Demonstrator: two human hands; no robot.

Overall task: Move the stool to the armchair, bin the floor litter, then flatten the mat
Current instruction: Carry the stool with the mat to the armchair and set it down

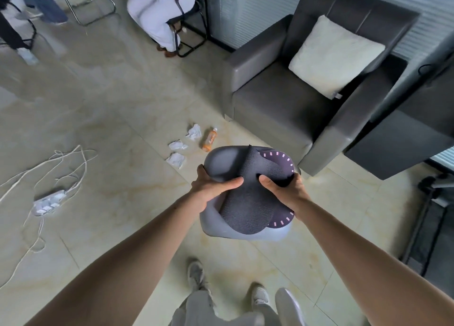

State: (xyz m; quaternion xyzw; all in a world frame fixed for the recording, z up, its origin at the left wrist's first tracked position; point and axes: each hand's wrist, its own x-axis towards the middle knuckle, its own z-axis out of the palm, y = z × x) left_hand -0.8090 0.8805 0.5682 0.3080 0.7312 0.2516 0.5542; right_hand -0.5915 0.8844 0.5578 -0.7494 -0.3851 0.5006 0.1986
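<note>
1. So, step 1 is what's going on imo: both hands are on the stool (222,163), a rounded gray thing w/ a dark mat (248,210) folded over its top.
2. Grip: left hand (211,188) is wrapped on the stool's left side, thumb lying across the top. Right hand (282,190) clamps the right edge, fingers curled down into the mat fold. Both closed on it, not spread.
3. Stool looks lifted off the floor, but tbh can't tell for sure from this angle. It's just in front of the armchair (282,100), near its front corner, not touching.
4. Litter not dealt with yet: three crumpled tissues (194,131) and an orange bottle (210,139) lie on the floor between stool and armchair, a bit left.
5. Next move, my guess: set the stool down by the armchair w/o landing on the litter, then let go. No bin in view, so that needs finding.
6. Mat is bunched, purple underside showing, so flattening comes last.
</note>
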